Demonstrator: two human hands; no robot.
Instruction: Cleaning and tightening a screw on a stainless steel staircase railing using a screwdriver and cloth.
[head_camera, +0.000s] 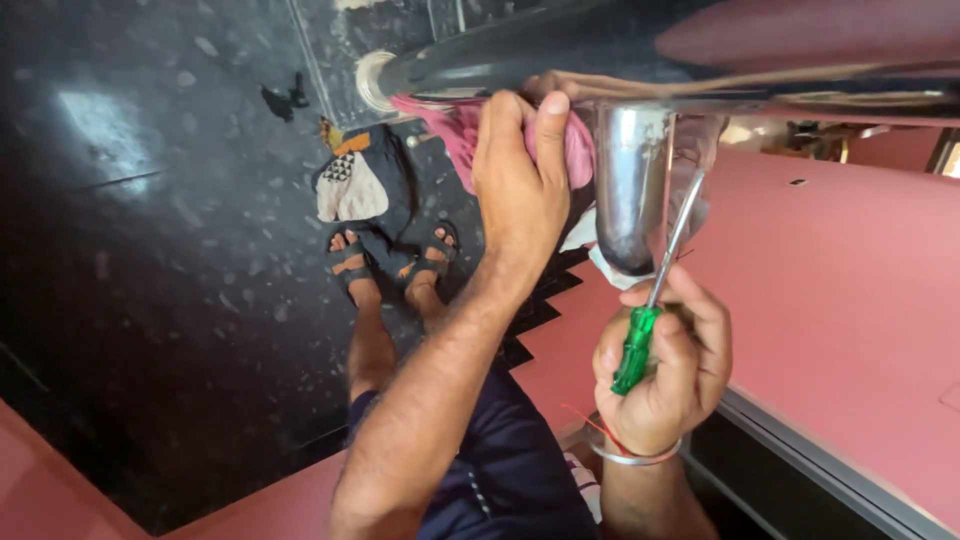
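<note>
Right of centre frame, right hand (665, 365) fisted around a green translucent-handled screwdriver (655, 290), shaft running up-right toward shiny chrome metal tube (630, 190) just above, nearer than left hand (520, 190), whose fingers pinched pink cloth (460, 130) at upper centre.

Head view, looking down. The left hand (520, 180) presses a pink cloth (460, 135) against a dark horizontal tube (500, 55). The right hand (665, 365), a metal bangle (632, 457) at the wrist, is closed around a green-handled screwdriver (640, 345) whose shaft points up beside a shiny chrome cylinder (630, 185). Sandalled feet (395, 265) stand on black speckled floor (150, 250); a pink panel (850, 300) lies right.
</note>
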